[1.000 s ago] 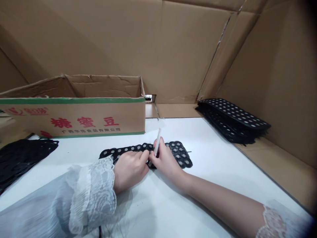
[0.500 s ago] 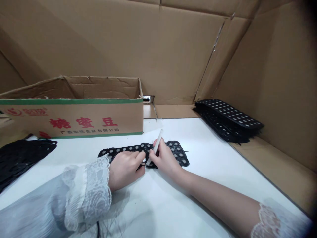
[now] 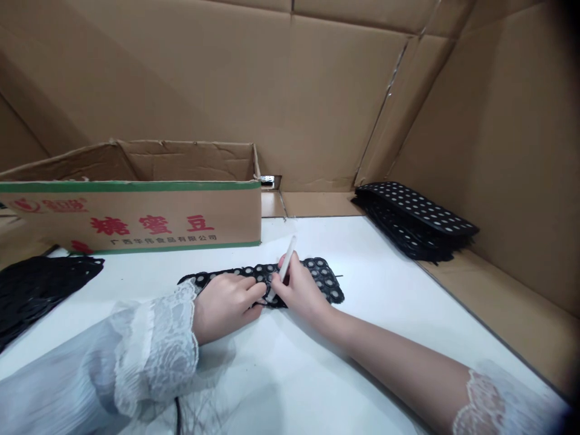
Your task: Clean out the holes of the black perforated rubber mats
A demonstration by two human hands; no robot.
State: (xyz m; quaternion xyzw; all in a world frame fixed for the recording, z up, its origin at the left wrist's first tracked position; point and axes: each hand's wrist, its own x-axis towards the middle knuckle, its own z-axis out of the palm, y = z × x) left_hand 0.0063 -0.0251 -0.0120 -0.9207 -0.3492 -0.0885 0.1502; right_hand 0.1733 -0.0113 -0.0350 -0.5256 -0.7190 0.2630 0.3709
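Observation:
A black strip with rows of pale round dots [image 3: 324, 278] lies flat on the white table in front of me. My right hand [image 3: 294, 284] is closed around a slim white pen-like stick [image 3: 288, 257], tilted, its lower end touching the strip's near edge. My left hand [image 3: 231, 302] rests on the strip's left part, fingers bent and pinched at the near edge close to the stick's tip. Those fingertips are partly hidden, but black material shows at them.
An open cardboard box [image 3: 131, 217] with red lettering stands at the back left. Black netted pieces [image 3: 40, 290] lie at the left edge. A stack of black dotted sheets [image 3: 414, 211] leans by the right cardboard wall [image 3: 507, 157]. Cardboard also closes off the back.
My left hand has shifted slightly left along the strip's near edge. The right hand and the stick have barely moved.

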